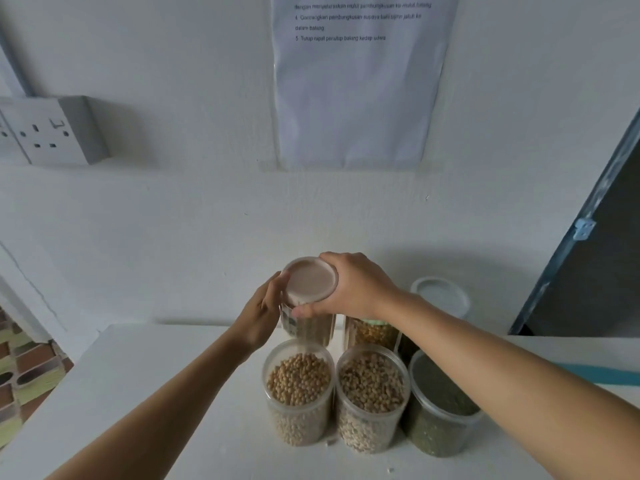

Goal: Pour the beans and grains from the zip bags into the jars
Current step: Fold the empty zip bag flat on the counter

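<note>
A clear jar of pale grains [313,329] stands in the back row on the white table [138,393]. Its translucent lid [309,280] sits tilted on the jar's mouth. My right hand [353,287] grips the lid from the right, and my left hand [263,317] holds the jar's left side. In the front row stand three lidless jars: soybeans [298,393], tan beans [371,398] and green mung beans [441,407]. A jar of yellow corn [372,332] stands behind them, partly hidden by my right arm. No zip bag is in view.
A lidded jar [441,294] stands at the back right by the wall. A printed sheet [356,81] hangs on the wall above. A wall socket [45,131] is at the left, a dark door frame [588,237] at the right.
</note>
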A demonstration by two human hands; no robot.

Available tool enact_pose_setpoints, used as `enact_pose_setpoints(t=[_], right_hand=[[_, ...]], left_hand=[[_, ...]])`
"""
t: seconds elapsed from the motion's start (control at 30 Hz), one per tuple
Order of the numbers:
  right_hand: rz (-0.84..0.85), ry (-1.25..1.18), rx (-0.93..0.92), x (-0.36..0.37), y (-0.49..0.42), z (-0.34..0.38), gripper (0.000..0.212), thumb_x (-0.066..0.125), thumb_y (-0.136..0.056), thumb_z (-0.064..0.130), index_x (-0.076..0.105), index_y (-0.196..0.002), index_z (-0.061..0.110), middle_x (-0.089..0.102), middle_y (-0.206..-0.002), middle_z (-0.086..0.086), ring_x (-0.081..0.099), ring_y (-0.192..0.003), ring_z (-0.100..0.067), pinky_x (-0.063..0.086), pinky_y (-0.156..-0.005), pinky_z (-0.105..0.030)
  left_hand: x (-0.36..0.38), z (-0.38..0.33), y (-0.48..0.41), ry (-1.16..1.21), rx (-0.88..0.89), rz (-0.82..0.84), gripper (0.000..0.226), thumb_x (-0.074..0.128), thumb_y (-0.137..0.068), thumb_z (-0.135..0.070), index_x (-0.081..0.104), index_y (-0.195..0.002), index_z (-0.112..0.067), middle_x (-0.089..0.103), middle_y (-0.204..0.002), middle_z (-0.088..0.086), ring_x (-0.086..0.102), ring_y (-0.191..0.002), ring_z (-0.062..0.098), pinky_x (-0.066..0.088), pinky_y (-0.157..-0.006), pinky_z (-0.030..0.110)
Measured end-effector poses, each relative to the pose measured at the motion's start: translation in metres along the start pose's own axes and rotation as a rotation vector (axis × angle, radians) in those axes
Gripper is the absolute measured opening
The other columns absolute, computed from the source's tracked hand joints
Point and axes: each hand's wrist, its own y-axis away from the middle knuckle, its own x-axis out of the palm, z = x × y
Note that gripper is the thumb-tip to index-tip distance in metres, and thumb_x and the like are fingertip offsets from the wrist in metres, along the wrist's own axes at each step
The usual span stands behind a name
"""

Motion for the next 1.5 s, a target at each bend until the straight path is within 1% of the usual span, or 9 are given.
enact_pose_setpoints(t=[0.17,0.3,0.4,0.5,0.67,0.87,1.1,1.23,1.5], right_hand=[[0.048,0.217,0.004,0.012,0.002,-0.007,0.080,0.068,-0.053,0.092,0.062,-0.100,0.027,0.064,-0.090,0.014,0.059,-0.081,-0.009,0.049,-0.070,-0.031],[0.054,0.272,0.002,0.018,0.007,-0.010,0.084,0.058,-0.054,0.098,0.061,-0.099,0.028,0.062,-0.089,0.013,0.058,-0.082,-0.011,0.049,-0.073,-0.034],[-0.005,0.252,-0.036,0.006,0.018,-0.006,0.087,0.047,-0.066,0.097,0.067,-0.114,0.026,0.069,-0.105,0.006,0.063,-0.099,-0.017,0.049,-0.084,-0.035],[-0.149,0.182,-0.026,-0.013,0.034,-0.012,0.076,0.049,-0.088,0.075,0.063,-0.133,0.015,0.067,-0.132,-0.002,0.062,-0.119,-0.019,0.047,-0.105,-0.039],[-0.344,0.084,0.109,-0.029,0.076,-0.050,0.057,0.056,-0.093,0.060,0.067,-0.128,0.016,0.066,-0.126,0.000,0.057,-0.112,-0.015,0.045,-0.096,-0.033],[-0.445,-0.006,0.295,-0.021,0.114,-0.097,0.062,0.054,-0.089,0.066,0.064,-0.134,0.025,0.059,-0.138,0.001,0.047,-0.133,-0.019,0.038,-0.110,-0.035],[-0.436,-0.216,0.355,-0.010,0.123,-0.111,0.052,0.063,-0.089,0.058,0.064,-0.133,0.030,0.042,-0.148,0.005,0.041,-0.135,-0.009,0.042,-0.105,-0.032],[-0.485,-0.186,0.312,0.000,0.123,-0.111,0.066,0.054,-0.079,0.076,0.071,-0.122,0.029,0.041,-0.142,0.009,0.038,-0.130,-0.009,0.035,-0.102,-0.030],[-0.504,-0.191,0.291,0.002,0.123,-0.112,0.052,0.058,-0.083,0.064,0.071,-0.120,0.029,0.039,-0.138,0.017,0.034,-0.128,0.000,0.033,-0.101,-0.027]], left_hand=[[0.005,0.021,0.004,-0.035,-0.075,0.023,0.050,0.019,-0.112,-0.037,0.062,-0.129,-0.017,0.071,-0.116,0.005,0.065,-0.109,0.013,0.050,-0.090,0.021],[0.008,0.026,0.008,-0.030,-0.128,0.018,0.043,0.019,-0.113,-0.024,0.059,-0.126,-0.024,0.069,-0.118,0.000,0.064,-0.108,0.002,0.048,-0.090,0.016],[0.004,0.028,0.009,0.024,-0.187,0.018,0.048,0.022,-0.110,-0.047,0.061,-0.126,-0.024,0.070,-0.116,0.004,0.066,-0.108,0.007,0.052,-0.091,0.022],[0.001,0.030,0.012,0.075,-0.262,0.012,0.065,0.029,-0.091,-0.073,0.056,-0.130,-0.027,0.067,-0.124,0.007,0.066,-0.113,0.017,0.054,-0.090,0.029],[0.008,0.031,0.022,0.122,-0.292,0.016,0.072,0.025,-0.093,-0.081,0.054,-0.137,-0.033,0.067,-0.128,0.002,0.065,-0.118,0.019,0.053,-0.096,0.034],[0.027,0.022,0.027,0.239,-0.339,-0.106,0.067,0.027,-0.096,-0.071,0.059,-0.134,-0.027,0.074,-0.112,0.000,0.071,-0.104,0.017,0.054,-0.087,0.033],[0.021,0.024,0.025,0.196,-0.356,-0.037,0.113,0.041,-0.061,-0.101,0.059,-0.136,-0.019,0.076,-0.105,0.008,0.073,-0.101,0.024,0.056,-0.086,0.033],[0.023,0.021,0.024,0.165,-0.353,0.036,0.088,0.030,-0.087,-0.086,0.057,-0.140,-0.022,0.074,-0.115,0.006,0.072,-0.104,0.015,0.054,-0.083,0.024],[0.022,0.023,0.021,0.094,-0.264,0.039,0.057,0.025,-0.097,-0.064,0.055,-0.135,-0.033,0.072,-0.120,-0.006,0.067,-0.112,0.010,0.052,-0.087,0.019]])
